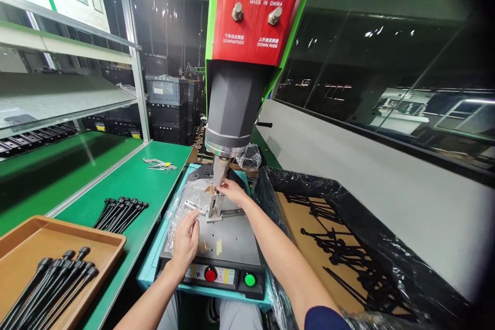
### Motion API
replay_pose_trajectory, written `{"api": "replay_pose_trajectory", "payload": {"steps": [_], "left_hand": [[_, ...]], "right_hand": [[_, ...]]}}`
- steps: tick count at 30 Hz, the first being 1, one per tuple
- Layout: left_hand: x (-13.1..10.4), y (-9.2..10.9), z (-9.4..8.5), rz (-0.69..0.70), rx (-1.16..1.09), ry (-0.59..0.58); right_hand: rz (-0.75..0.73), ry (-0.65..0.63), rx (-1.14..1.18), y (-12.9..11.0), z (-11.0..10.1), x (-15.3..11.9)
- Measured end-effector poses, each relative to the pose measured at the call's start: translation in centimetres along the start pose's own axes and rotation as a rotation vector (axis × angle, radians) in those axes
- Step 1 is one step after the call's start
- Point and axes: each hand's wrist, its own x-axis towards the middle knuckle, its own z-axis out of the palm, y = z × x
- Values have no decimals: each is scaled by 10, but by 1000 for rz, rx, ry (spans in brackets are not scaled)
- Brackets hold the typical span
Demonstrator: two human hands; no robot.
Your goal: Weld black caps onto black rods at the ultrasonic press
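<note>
In the head view, the right hand reaches the upright metal fixture, below the welding horn; whether its fingers pinch anything, I cannot tell. The left hand is near, left of the fixture, fingers loosely curved, thumb slightly apart. Black rods lie on the left table.

Bare forearms forward; right hand farther out; left hand nearer (fingers loosely bent)

Silver fixture, red machine panel
</note>
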Motion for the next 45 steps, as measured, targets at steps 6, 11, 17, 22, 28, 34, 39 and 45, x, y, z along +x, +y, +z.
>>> {"api": "replay_pose_trajectory", "payload": {"steps": [6, 11, 17, 22, 28, 34, 39, 45], "left_hand": [[-1, 0, 4, 26, 3, -6], [-2, 2, 9, 89, 12, -9], [-6, 8, 14, 290, 64, -54], [-11, 7, 12, 365, 120, -118], [-28, -5, 0, 399, 232, -177], [-52, -21, -10, 390, 306, -188], [-62, -37, -19, 338, 378, -182], [-67, -42, -21, 343, 401, -155]], "right_hand": [[55, 34, 94, 1, 3, -2], [185, 42, 293, 8, 4, -1], [273, 77, 488, 10, 3, 8], [232, 179, 535, 12, 11, 16], [168, 336, 578, 18, -2, -4], [207, 342, 597, 26, -8, -42], [242, 323, 604, 27, 0, -55], [263, 319, 602, 24, 1, -65]]}}
